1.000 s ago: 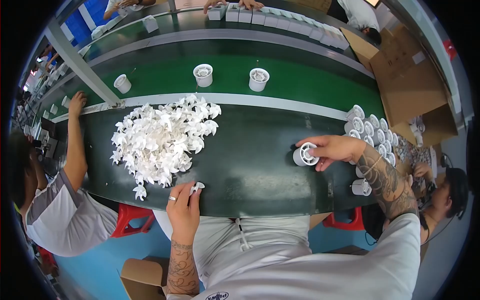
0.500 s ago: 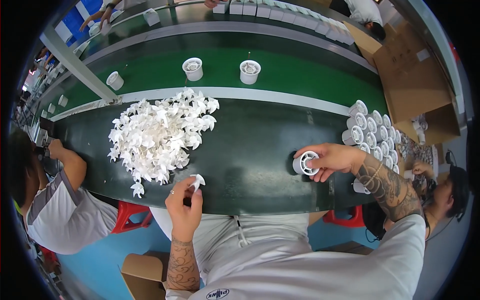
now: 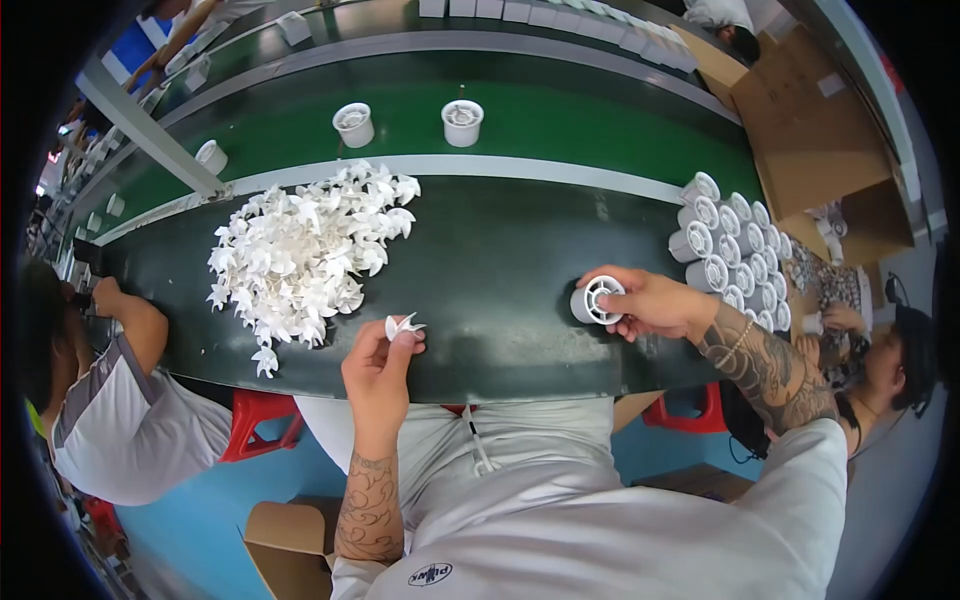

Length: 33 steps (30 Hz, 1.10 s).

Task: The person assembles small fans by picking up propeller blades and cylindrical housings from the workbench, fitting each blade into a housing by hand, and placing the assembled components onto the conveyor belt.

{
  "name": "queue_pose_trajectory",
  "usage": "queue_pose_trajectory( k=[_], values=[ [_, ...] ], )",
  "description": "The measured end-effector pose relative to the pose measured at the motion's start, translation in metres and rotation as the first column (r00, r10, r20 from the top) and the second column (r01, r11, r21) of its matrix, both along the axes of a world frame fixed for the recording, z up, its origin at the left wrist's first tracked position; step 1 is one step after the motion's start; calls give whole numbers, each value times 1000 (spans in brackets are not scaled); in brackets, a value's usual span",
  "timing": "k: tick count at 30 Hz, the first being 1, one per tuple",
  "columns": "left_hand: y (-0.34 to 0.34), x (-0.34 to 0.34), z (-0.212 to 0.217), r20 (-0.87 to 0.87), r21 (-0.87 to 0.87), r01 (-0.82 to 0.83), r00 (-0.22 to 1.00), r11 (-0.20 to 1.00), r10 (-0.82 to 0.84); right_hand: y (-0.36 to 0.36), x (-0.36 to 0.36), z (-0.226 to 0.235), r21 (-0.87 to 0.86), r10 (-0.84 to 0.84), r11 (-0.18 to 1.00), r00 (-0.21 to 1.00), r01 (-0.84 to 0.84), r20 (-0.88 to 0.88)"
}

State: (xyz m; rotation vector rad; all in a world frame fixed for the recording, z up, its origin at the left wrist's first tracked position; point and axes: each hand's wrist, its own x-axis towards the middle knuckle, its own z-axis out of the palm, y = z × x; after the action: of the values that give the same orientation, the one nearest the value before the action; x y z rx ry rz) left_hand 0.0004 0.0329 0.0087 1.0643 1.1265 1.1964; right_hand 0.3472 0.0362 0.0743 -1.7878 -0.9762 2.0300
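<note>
Between the thumb and fingers of my left hand [image 3: 382,362] is a small white fan impeller [image 3: 402,326] with pointed blades, held just above the near part of the table. My right hand [image 3: 648,303] grips a white round plastic housing [image 3: 598,300] with a spoked ring in its open end, tilted so that end faces me. The two parts are well apart. A large heap of the same white impellers [image 3: 295,255] lies on the dark green table [image 3: 500,260], beyond and left of my left hand. Several more housings [image 3: 735,240] are stacked in a cluster right of my right hand.
Beyond a pale rail [image 3: 540,175] runs a green conveyor belt [image 3: 560,135] carrying spaced housings [image 3: 462,123]. A slanted metal post [image 3: 150,130] rises at the left. Co-workers sit on both sides. A cardboard box [image 3: 815,130] stands at the far right.
My left hand has turned the impeller so its blades point upward and has moved slightly farther in. My right hand keeps hold of the housing. On the belt, housings have shifted left.
</note>
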Motion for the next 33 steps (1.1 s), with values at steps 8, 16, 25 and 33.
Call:
queue_pose_trajectory(
  k=[8,16,25,33],
  values=[
    [-31,39,45,222,71,339,912,938,-346,-87,-60,0,11,-235,884,465,468,-854],
    [-43,42,70,45,202,617,770,760,-637,-103,-99,-59,-469,-591,799,-350,-376,-727],
    [-63,41,66,-9,160,611,786,775,-618,-149,-81,-134,-522,-680,601,-44,-606,-732],
    [-71,39,53,141,332,482,825,811,-548,-151,-90,-65,-446,-452,891,89,81,-887]
  ],
)
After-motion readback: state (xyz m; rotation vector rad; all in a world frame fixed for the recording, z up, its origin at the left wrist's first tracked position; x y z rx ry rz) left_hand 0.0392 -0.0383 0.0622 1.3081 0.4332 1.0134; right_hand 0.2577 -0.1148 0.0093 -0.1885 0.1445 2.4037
